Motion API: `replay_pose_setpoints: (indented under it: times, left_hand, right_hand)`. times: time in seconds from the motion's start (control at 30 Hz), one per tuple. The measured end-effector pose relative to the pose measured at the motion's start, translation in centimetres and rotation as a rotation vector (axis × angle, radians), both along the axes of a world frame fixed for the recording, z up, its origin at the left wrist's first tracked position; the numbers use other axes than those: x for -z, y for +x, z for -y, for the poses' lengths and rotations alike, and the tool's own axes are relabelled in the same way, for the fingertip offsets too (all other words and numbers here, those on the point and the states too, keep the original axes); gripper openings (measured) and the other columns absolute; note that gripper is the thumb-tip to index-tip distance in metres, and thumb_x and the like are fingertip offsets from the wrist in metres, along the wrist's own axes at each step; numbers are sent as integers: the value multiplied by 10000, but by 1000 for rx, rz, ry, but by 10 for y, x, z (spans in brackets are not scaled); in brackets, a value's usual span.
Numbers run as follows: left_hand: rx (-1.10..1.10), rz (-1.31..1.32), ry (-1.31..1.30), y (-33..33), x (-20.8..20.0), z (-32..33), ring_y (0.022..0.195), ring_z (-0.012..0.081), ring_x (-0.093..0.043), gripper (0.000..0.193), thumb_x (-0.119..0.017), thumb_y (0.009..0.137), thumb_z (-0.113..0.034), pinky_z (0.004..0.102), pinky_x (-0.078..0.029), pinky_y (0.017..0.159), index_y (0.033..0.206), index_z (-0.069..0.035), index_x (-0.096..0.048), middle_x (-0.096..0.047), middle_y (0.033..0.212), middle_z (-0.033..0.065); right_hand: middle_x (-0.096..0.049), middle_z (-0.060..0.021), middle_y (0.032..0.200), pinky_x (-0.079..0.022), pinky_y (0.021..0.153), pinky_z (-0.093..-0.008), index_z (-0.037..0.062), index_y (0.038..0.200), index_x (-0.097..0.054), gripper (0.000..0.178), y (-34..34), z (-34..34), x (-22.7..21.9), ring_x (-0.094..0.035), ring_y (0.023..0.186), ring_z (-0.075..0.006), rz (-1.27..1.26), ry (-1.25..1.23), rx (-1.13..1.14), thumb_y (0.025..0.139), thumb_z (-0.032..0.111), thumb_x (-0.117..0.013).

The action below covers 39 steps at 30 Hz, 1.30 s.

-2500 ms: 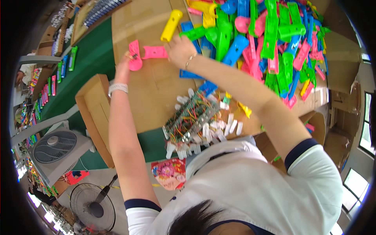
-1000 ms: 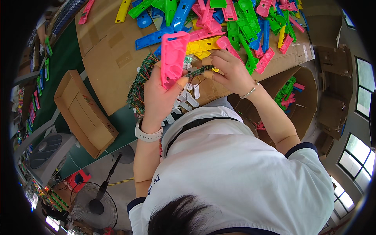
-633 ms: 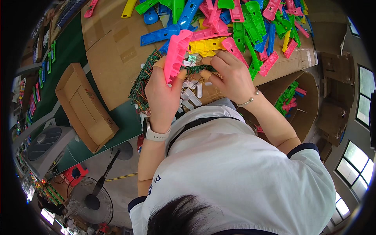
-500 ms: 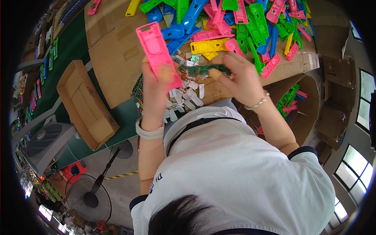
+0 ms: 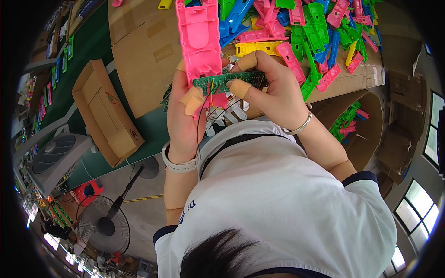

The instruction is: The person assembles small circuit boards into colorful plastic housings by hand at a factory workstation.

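Two hands close together above the worktop, and the left hand has a pink shell in a firm grip, hollow side facing up to the camera, its far end pointing away from the body. Over on the other side, the right hand pinches a slim green circuit board narrowly between thumb and fingers, the board lying crosswise at the shell's near end, thin wires trailing off it toward the wearer. More pink plastic peeks out below the board; whether it belongs to that same shell, I cannot tell. So the step in hand, as I judge it, is lining board up with shell, and the board is not yet seated in the hollow! What the next move calls for: a turn of the board to run lengthwise, wires kept clear of the edges, the left grip steady throughout. Just beyond, a heap of coloured shells covers the cardboard sheet, with white parts just below the hands.
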<state>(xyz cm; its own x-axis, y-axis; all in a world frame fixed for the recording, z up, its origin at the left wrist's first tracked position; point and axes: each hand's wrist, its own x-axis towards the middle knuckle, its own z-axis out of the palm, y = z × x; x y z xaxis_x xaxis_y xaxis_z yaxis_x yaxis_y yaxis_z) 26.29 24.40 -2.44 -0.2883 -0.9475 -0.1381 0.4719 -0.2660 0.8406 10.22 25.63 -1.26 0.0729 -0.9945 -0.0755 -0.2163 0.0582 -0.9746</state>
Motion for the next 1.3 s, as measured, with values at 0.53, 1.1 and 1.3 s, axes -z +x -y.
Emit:
replay_pose_setpoints:
  times: [0.53, 1.1, 1.3]
  left_hand:
    - [20, 473, -380, 12, 14, -2, 782, 79, -512, 426, -442, 879, -56, 197, -426, 673, 1282, 57, -364, -570, 1010, 85]
    - [-123, 286, -191, -3, 10, -15, 990, 245, -580, 348, -413, 894, -96, 331, -450, 872, 1189, 87, -424, -565, 1096, 217]
    - [-84, 278, -150, 0, 10, -13, 955, 121, -541, 406, -440, 877, -38, 233, -437, 798, 1262, 79, -393, -555, 1098, 104]
  right_hand:
    - [-536, -4, 790, -420, 577, -197, 12, 904, -536, 212, -1, -1, -5, -489, 671, -35, -43, 66, -33, 771, 97, -677]
    - [-619, -81, 727, -437, 549, -273, 14, 873, -574, 238, -3, 1, -3, -554, 588, -150, 18, 134, -70, 730, 182, -663]
    - [-621, -82, 714, -440, 552, -276, 20, 840, -573, 213, -3, 2, -4, -567, 601, -147, -15, 145, -66, 734, 185, -656]
